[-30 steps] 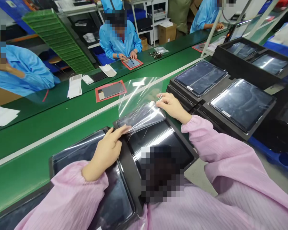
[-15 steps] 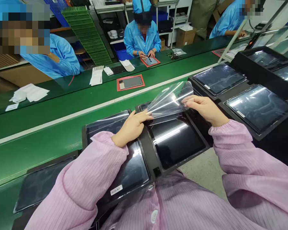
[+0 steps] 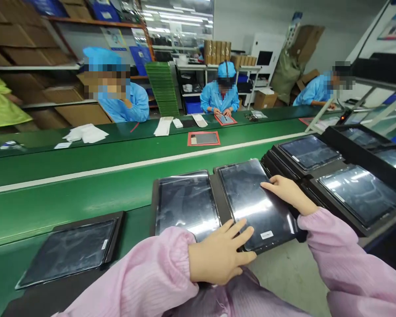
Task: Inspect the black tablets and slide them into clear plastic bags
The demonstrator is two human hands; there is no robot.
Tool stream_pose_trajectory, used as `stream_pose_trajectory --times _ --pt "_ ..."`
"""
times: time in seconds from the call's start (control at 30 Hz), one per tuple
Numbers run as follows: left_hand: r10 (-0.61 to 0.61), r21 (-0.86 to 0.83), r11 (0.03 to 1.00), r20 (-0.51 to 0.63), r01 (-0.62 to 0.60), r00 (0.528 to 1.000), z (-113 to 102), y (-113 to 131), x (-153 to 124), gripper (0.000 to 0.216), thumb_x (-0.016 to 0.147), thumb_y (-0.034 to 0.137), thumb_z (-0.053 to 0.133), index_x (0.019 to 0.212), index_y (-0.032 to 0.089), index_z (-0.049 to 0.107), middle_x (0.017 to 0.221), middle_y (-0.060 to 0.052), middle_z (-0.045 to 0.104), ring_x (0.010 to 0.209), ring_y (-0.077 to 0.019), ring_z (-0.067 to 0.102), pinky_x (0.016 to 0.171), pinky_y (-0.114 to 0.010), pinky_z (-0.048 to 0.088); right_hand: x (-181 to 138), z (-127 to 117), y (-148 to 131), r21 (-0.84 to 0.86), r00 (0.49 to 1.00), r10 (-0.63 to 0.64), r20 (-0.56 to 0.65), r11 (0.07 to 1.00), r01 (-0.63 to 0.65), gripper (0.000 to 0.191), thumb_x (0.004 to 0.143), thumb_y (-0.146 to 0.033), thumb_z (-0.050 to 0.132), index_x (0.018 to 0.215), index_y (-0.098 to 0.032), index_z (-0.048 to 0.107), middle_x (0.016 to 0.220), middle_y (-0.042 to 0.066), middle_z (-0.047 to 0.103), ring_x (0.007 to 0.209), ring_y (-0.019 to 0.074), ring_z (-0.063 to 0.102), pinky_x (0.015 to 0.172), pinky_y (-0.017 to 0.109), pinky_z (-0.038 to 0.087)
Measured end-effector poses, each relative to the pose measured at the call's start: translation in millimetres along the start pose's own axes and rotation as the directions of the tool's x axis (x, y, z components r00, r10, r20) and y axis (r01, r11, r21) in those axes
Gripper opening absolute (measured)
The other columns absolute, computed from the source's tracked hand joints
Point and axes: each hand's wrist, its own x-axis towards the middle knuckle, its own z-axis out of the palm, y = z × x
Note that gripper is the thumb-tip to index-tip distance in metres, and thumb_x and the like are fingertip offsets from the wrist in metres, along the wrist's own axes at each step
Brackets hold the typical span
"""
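A tablet screen panel (image 3: 244,189) lies in the right half of a black foam tray (image 3: 219,193), with clear film over its face and a white barcode label near its lower edge. My left hand (image 3: 222,253) rests on the panel's lower left corner, fingers spread and holding nothing. At the panel's upper right edge, my right hand (image 3: 288,191) pinches the film's edge, thumb on top; its other fingers are mostly hidden. A second screen panel (image 3: 185,200) fills the tray's left half, its lower part behind my left arm.
Another filmed panel (image 3: 72,248) lies on a tray at left. Stacked trays with panels (image 3: 359,193) stand at right. Beyond the green conveyor belt (image 3: 125,180), a tablet part on a red mat (image 3: 203,138) lies before co-workers in blue. White papers (image 3: 87,133) are at far left.
The clear film, lifted between both hands before, now lies down over the right panel. My left hand has moved down to the panel's lower corner. The view has tilted up.
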Motion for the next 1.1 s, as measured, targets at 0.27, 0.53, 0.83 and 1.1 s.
stream_pose_trajectory --times 0.27,0.53,0.83,1.1 --pt "-0.341 -0.407 0.896 -0.374 0.177 0.863 -31 -13 -39 0.040 0.081 0.021 0.053 0.120 0.027 0.059 0.129 -0.011 0.058 0.127 -0.0288 0.044 0.108 -0.057 0.021 -37 -29 -29 0.720 0.969 -0.158 0.189 0.693 -0.028 0.037 0.055 -0.043 0.076 0.082 -0.021 0.064 0.070 0.003 0.070 0.060 0.0218 0.064 0.056 0.032 0.048" --pt "-0.886 -0.844 0.460 -0.417 0.275 0.202 14 -34 -105 0.049 0.080 0.043 0.052 0.124 0.023 0.053 0.149 -0.010 0.033 0.139 -0.0282 0.021 0.112 -0.050 0.019 -63 56 -82 0.775 0.900 -0.271 0.341 0.623 -0.107 0.030 0.062 -0.043 0.069 0.076 -0.020 0.055 0.072 0.001 0.065 0.068 0.0189 0.062 0.062 0.030 0.048" --pt "-0.930 -0.936 0.351 -0.347 0.009 0.122 44 -48 -103 0.059 0.077 0.049 0.056 0.129 0.023 0.047 0.151 -0.009 0.029 0.140 -0.0273 0.017 0.113 -0.044 0.018 -54 80 -91 0.538 0.933 -0.118 0.340 0.838 -0.090 0.030 0.068 -0.043 0.066 0.061 -0.020 0.048 0.051 -0.007 0.045 0.044 0.0087 0.043 0.041 0.021 0.033" --pt "-0.966 -0.955 0.254 -0.258 -0.156 0.010 14 -44 -100 0.072 0.069 0.048 0.066 0.132 0.025 0.040 0.138 -0.013 0.047 0.123 -0.0294 0.048 0.094 -0.040 0.047 -86 81 -104 0.828 0.804 -0.412 0.430 0.534 -0.169 0.039 0.062 -0.050 0.071 0.080 -0.017 0.062 0.075 0.005 0.068 0.068 0.0200 0.064 0.064 0.031 0.049"
